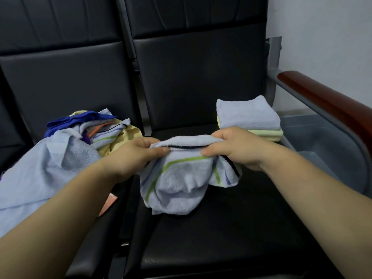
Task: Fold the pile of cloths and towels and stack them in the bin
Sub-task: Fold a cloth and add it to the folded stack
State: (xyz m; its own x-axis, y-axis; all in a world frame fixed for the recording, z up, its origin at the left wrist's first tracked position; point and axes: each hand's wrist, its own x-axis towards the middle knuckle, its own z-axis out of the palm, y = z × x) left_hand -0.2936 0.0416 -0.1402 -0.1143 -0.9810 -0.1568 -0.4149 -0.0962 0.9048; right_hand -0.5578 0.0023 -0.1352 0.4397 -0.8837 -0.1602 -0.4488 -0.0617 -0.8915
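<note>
A light blue towel with green, blue and black stripes (181,178) hangs bunched over the black seat (211,238). My left hand (136,156) grips its top edge at the left, and my right hand (235,148) grips the same edge at the right. An unfolded pile of cloths (66,148), light blue, yellow and dark blue, lies on the neighbouring seat to the left. A small stack of folded cloths (247,115), light blue over pale yellow, rests at the seat's far right corner. The grey bin (326,141) stands on the floor beyond the armrest.
A dark red wooden armrest (330,101) on a grey metal frame runs between the seat and the bin. Black padded backrests (197,77) rise behind both seats. A white wall (332,37) is at the right.
</note>
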